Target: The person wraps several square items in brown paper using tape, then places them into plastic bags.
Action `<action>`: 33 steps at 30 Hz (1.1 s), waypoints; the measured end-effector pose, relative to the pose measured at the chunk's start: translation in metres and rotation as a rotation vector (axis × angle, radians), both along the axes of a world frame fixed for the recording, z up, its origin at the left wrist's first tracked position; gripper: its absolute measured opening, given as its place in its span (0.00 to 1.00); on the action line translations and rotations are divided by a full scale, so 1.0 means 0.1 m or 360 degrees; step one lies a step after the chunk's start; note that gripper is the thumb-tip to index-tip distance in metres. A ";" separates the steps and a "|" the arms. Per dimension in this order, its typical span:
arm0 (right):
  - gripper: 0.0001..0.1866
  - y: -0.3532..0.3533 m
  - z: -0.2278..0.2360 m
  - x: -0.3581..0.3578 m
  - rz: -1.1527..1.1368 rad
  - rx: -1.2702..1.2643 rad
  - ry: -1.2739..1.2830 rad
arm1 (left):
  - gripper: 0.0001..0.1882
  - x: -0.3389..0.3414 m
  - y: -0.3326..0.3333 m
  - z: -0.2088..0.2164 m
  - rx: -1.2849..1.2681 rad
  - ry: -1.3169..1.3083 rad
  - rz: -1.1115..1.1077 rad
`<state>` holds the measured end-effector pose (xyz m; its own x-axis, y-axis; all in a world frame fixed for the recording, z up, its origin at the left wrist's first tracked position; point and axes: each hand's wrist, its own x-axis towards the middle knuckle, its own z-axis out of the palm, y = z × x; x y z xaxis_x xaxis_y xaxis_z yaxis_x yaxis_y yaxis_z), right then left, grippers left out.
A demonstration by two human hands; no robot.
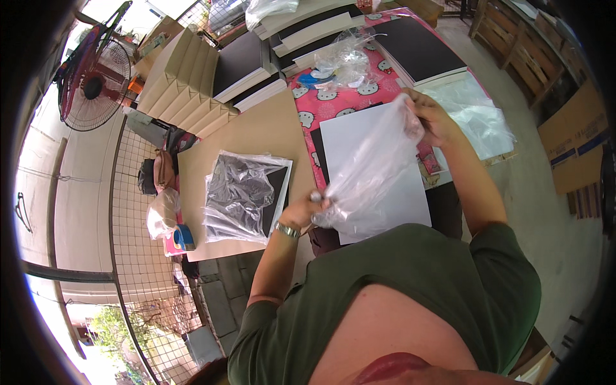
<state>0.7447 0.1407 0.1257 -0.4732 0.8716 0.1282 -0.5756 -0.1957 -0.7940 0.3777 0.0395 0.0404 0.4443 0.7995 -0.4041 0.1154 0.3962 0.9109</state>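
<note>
A clear plastic bag stretches slantwise between my two hands. Its lower left end is gripped by my left hand, which has a metal watch on the wrist. Farther off and to the right, my right hand pinches the upper end. Beneath the bag lies a white sheet or board, partly covered by it, with black edges showing at its left. To the left, black boards wrapped in clear plastic rest in a pile on brown paper.
Brown paper-wrapped bundles and black-and-white stacks stand at the back. Crumpled plastic lies on the pink patterned cloth. At right are a black-topped stack and clear bags. A blue tape dispenser sits left; a fan stands beyond.
</note>
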 end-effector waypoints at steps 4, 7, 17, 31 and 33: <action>0.11 0.34 -0.27 0.13 0.0016 -0.0433 -0.0444 | 0.26 0.21 0.68 0.42 -0.0168 -0.1121 0.0686; 0.16 0.70 -0.59 0.16 0.0020 -0.0428 -0.0229 | 0.21 0.15 1.22 0.24 -0.0202 -0.0955 0.0862; 0.16 1.53 -1.45 -0.22 -0.0789 0.0665 -0.2919 | 0.21 0.24 2.26 -0.61 0.1037 0.1748 0.0473; 0.12 0.23 1.59 0.04 -0.0035 0.0261 -0.0388 | 0.06 -0.12 0.79 2.69 0.0095 -0.0373 0.0693; 0.13 0.09 1.46 0.10 0.0092 0.0242 -0.0417 | 0.09 -0.25 0.58 2.55 0.0087 -0.0254 0.0543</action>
<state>0.7548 0.1495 0.2716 -0.5556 0.8224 0.1224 -0.3388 -0.0896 -0.9366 0.3530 0.0972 0.2958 0.2030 0.9309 -0.3038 -0.1599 0.3376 0.9276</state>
